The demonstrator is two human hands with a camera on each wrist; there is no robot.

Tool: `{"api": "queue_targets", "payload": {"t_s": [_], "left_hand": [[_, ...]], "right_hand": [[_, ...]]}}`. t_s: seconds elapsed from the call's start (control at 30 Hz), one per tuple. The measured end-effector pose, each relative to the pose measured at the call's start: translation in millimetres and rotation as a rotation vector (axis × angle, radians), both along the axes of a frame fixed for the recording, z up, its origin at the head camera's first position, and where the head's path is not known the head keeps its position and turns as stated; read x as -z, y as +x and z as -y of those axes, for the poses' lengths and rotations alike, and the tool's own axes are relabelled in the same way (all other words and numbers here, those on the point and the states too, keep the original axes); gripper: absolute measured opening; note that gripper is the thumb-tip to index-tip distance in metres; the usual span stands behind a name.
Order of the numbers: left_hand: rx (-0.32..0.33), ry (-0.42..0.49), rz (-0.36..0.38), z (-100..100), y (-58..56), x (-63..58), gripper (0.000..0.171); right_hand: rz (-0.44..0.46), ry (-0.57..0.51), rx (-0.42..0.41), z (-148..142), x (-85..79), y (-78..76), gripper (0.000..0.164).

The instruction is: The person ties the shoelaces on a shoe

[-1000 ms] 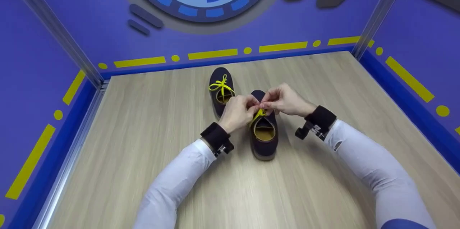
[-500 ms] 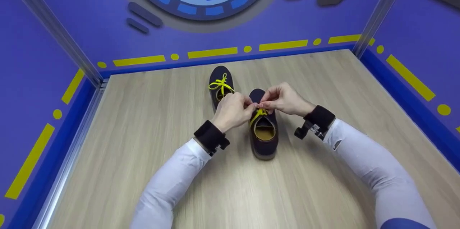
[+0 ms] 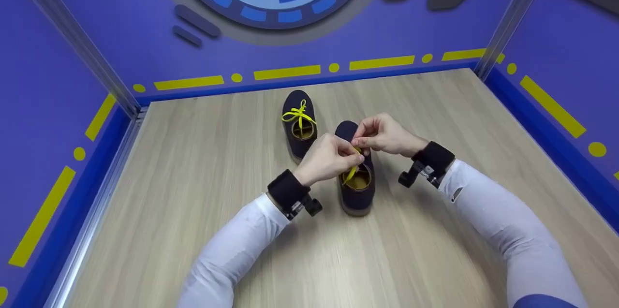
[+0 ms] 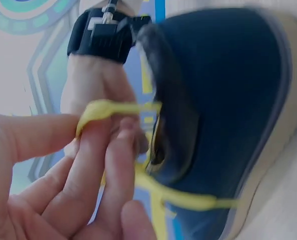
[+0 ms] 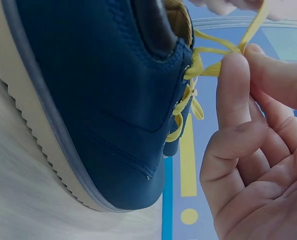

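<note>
A dark shoe (image 3: 357, 200) with yellow laces stands upright on the wooden surface, its toe pointing away from me. Above its opening, my left hand (image 3: 325, 160) pinches the shoelace (image 4: 101, 108) between thumb and index finger; a strand runs from there to the shoe. Over the lacing, my right hand (image 3: 384, 136) pinches the lace (image 5: 253, 25) between thumb and index fingertip, and strands lead from this pinch to the top eyelets. In the right wrist view, the other fingers of that hand are curled. The hands partly cover the lacing in the head view.
A matching dark shoe (image 3: 296, 99) stands to the left and farther back, its yellow lace tied in a bow (image 3: 299, 114). Blue-purple panels (image 3: 271, 51) border the wooden surface (image 3: 193, 177) at the back and both sides, with metal posts at the corners.
My left hand has first shifted slightly left, then moved right and nearer over the shoe's opening, bringing yellow lace with it. My right hand stays almost in place at the lacing.
</note>
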State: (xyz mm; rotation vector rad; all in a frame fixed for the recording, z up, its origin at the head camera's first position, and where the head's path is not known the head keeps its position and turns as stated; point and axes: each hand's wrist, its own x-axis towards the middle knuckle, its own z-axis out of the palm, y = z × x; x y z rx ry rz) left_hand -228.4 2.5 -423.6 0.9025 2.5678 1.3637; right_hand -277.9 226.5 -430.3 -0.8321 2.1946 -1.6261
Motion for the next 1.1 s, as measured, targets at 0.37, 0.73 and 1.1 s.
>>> {"api": "queue_targets", "payload": {"t_s": [0.37, 0.73, 1.1], "left_hand": [[-0.098, 0.22, 0.025, -32.7, 7.0, 21.0, 0.012], [-0.165, -0.058, -0.015, -19.7, -8.0, 11.0, 0.031], [-0.222, 0.037, -0.007, -1.8, -26.4, 20.7, 0.022]], "right_hand": [[0.038, 0.03, 0.027, 0.7, -13.3, 9.3, 0.008], [0.118, 0.06, 0.081, -2.0, 9.7, -12.7, 0.004], [0.155, 0.016, 0.102, -3.7, 16.1, -14.0, 0.026]]}}
